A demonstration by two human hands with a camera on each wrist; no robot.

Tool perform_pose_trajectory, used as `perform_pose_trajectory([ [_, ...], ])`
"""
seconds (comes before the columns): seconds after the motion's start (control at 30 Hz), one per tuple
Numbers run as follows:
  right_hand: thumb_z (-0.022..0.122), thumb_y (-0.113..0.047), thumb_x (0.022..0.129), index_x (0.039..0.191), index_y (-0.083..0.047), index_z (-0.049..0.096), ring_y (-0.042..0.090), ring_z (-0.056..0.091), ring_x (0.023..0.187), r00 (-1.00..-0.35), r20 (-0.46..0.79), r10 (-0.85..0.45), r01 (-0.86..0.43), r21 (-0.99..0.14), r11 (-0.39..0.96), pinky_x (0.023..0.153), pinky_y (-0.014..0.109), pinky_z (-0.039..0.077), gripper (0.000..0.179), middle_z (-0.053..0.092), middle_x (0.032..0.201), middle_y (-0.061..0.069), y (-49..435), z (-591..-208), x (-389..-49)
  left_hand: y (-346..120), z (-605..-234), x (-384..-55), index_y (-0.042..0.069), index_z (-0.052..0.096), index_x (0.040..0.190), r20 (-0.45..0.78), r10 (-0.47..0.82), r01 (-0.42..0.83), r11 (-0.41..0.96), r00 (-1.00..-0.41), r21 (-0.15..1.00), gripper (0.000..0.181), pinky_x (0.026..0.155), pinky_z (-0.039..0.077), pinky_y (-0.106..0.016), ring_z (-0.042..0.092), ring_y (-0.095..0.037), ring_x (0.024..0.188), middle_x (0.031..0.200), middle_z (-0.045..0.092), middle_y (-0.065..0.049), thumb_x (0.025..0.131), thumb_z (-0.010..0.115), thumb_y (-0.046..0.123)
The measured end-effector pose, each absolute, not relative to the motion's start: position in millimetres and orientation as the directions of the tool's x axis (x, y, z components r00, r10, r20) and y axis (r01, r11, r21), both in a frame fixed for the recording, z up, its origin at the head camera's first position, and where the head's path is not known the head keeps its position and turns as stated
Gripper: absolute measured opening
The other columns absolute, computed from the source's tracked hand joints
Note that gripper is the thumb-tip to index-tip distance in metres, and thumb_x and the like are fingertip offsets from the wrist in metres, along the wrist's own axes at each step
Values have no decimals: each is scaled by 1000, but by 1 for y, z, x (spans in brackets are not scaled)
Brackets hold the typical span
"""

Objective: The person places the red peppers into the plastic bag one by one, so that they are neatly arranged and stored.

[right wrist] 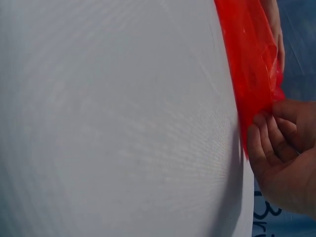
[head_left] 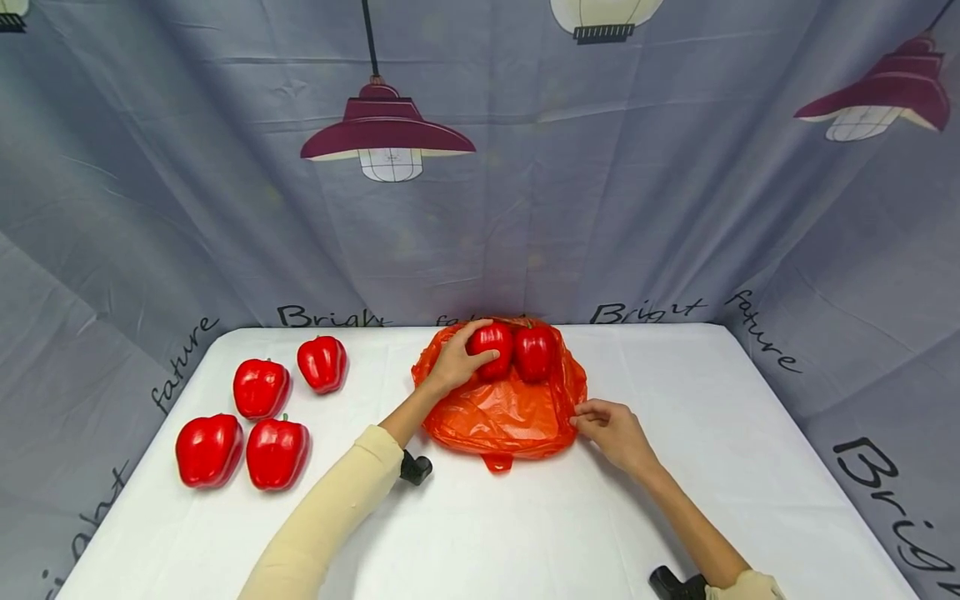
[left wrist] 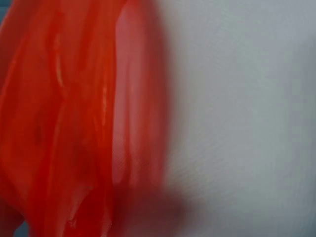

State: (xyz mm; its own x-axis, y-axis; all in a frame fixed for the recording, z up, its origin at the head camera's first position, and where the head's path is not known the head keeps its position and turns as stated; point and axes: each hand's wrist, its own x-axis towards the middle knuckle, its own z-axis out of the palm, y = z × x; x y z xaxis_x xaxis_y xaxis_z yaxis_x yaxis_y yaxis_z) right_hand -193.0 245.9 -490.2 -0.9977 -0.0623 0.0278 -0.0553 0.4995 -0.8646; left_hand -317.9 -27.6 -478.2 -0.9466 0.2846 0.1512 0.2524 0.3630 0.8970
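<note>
**Slack bag rim hung on one fingertip pinch**

With the orange-red bag (head_left: 498,417) as the clock face, 12 o'clock away from the person, the left hand (head_left: 457,362) reached over the rim at 11 o'clock. Its thumb and fingers curled round a red pepper (head_left: 492,343) at 12 o'clock, inside the open mouth; whether the plastic bore its weight could not be told. A second pepper (head_left: 534,354) sat just beside it, towards 1 o'clock. At 4 o'clock the right hand (head_left: 617,433) pinched the bag's edge between thumb and fingertips. Four loose peppers (head_left: 260,388) stood on the white table (head_left: 712,500) around 9 o'clock, well apart.

The likeliest trouble was thin film slipping from that pinch, so the mouth sagged closed. The black device (head_left: 416,468) at the left wrist, near 8 o'clock, could have snagged the rim and dragged the bag askew. The glossy pepper could have skidded free and knocked its neighbour.
</note>
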Motion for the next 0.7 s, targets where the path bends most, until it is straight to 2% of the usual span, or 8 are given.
perform_pose_trajectory([
  [0.2,69,-3,92,104,6,70,24,68,79,-998,24,-60,-52,-859,509,68,21,55,15,70,89,10,248,-488,-191,-25,-476,-318,13,53,145,154,253,256,441,-955,861,59,103,45,-50,51,-35,128,144,51,-15,90,76,17],
  [0.3,69,-3,92,104,6,70,24,69,79,-998,24,-62,-52,-860,508,69,21,55,15,70,89,10,248,-488,-191,-24,-473,-318,9,54,144,180,255,285,475,-950,833,59,104,44,-50,49,-36,127,141,49,-20,89,76,16],
  [0.4,69,-2,92,103,6,70,25,69,79,-997,28,-68,-58,-863,503,68,21,55,14,70,88,10,249,-488,-191,-24,-471,-317,10,54,144,173,258,282,486,-951,827,59,102,45,-50,50,-36,124,137,48,-22,89,77,17],
  [0.7,70,-3,92,101,6,70,23,68,77,-998,31,-62,-58,-862,503,67,21,55,13,70,87,10,248,-488,-192,-24,-471,-320,12,53,145,148,268,264,474,-952,840,59,103,45,-48,51,-33,128,145,51,-13,91,75,16],
])
